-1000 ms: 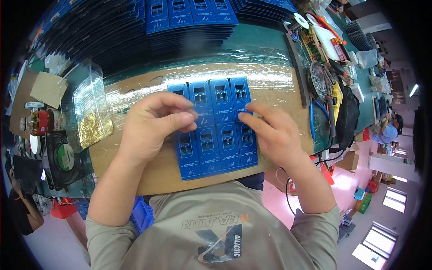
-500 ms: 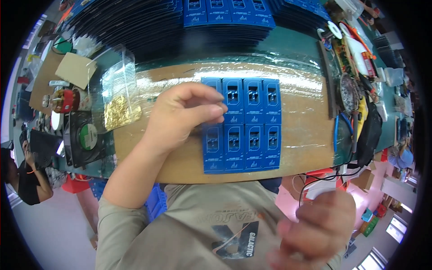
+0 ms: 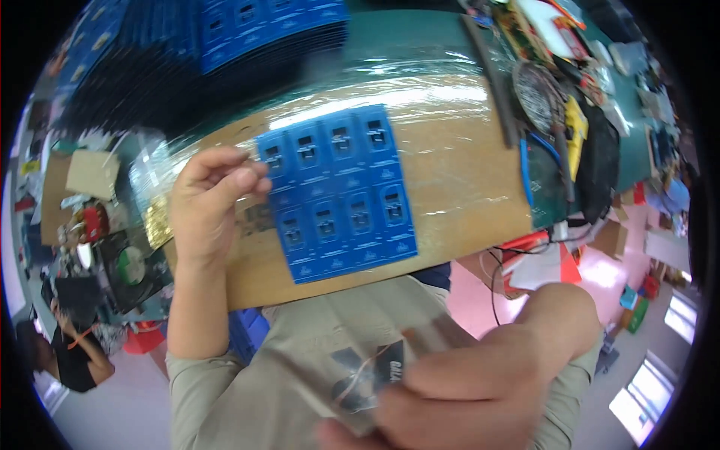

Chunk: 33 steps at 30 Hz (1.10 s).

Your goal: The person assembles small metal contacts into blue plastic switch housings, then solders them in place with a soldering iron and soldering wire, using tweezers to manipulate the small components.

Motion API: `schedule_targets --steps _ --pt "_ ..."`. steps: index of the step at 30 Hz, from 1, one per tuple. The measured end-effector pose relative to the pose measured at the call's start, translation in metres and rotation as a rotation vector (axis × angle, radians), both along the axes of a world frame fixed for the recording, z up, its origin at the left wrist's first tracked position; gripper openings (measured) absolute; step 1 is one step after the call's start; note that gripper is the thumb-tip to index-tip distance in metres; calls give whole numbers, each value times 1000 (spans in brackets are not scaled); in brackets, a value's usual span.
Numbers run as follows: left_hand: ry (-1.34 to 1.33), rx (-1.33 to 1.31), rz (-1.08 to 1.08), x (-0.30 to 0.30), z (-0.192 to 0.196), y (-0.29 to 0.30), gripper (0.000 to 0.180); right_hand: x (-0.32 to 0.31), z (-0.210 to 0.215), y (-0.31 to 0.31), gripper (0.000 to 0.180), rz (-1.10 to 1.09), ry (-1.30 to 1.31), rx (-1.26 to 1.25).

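A blue panel of joined circuit boards (image 3: 341, 185) lies on the brown work surface (image 3: 465, 180), with two rows of small dark component spots on it. My left hand (image 3: 214, 199) is at the panel's upper left edge, thumb and fingers pinched together. Whatever may be between those fingertips is too small to make out, and I cannot tell whether they touch the panel. My right hand (image 3: 472, 375) is raised close to the camera in front of my shirt, smeared by motion. Its fingers are too blurred to show any grip.
Tall stacks of similar blue panels (image 3: 274, 30) stand at the back left. A bag of gold-coloured pieces (image 3: 158, 223) and a black fan (image 3: 131, 266) lie at the left. Along the right are a dark bar (image 3: 491, 82), blue-handled pliers (image 3: 526, 172) and a yellow tool (image 3: 576, 127).
The view has turned, so the panel now appears tilted and further left. My left hand no longer covers the panel's left part. My right hand has moved inward across my shirt.
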<state>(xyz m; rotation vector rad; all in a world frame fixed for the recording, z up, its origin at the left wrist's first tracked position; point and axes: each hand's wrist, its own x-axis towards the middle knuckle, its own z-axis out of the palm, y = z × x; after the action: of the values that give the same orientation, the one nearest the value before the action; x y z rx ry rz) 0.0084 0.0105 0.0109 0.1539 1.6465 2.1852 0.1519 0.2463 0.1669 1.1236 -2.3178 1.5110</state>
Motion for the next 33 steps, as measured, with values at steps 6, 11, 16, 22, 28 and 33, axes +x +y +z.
schedule_targets --steps 6,11,16,22,28,33 --pt "203 12 115 -4 27 -30 22 8 -37 60 25 -329 319 45" --pt "167 -59 32 13 29 -36 21 -12 -76 78 27 -601 111 220" --pt "186 -105 101 14 35 -32 20 -36 -105 90 24 -602 2 270" --pt "560 -1014 461 -6 43 -75 17 -6 -122 149 20 -907 -88 261" --pt "602 -1551 273 -17 29 -117 16 5 -145 194 21 -1203 -472 -632" --pt "655 -1616 169 -33 15 -118 14 17 -146 217 24 -1281 -590 -1016"
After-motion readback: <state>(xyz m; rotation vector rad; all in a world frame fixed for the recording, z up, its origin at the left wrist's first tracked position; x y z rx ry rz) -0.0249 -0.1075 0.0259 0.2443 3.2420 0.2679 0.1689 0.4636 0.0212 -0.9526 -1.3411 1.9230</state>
